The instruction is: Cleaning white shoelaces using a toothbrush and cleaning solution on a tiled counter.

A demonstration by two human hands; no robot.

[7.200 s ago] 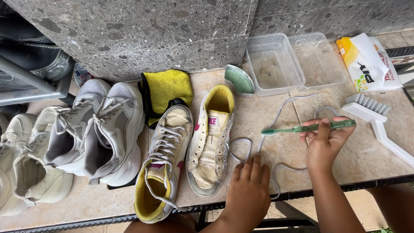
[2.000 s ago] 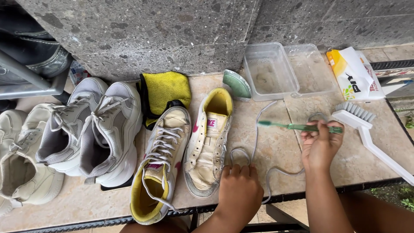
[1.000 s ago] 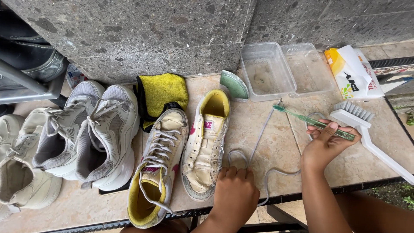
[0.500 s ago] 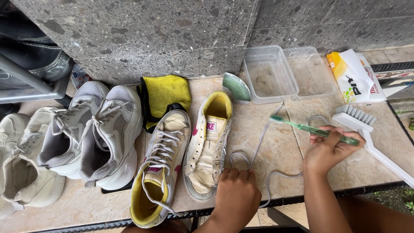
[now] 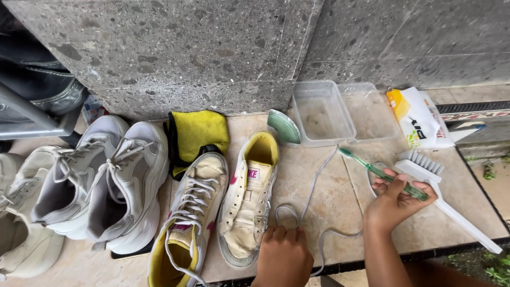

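The right hand (image 5: 396, 204) has its fingers closed around a green toothbrush (image 5: 380, 171), its head pointing toward the clear tub (image 5: 321, 112). The left hand (image 5: 284, 255) presses a grey shoelace (image 5: 313, 186) flat on the bench (image 5: 340, 212), fingers together, in front of the tub beside a laceless shoe (image 5: 249, 199).

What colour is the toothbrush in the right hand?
The toothbrush in the right hand is green; the head view shows it.

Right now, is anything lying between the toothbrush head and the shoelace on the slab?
Nothing visible does. The right hand holds the green toothbrush, its head up by the grey shoelace on bare slab. The white scrub brush lies on the far side. The left hand pins the lace's near end.
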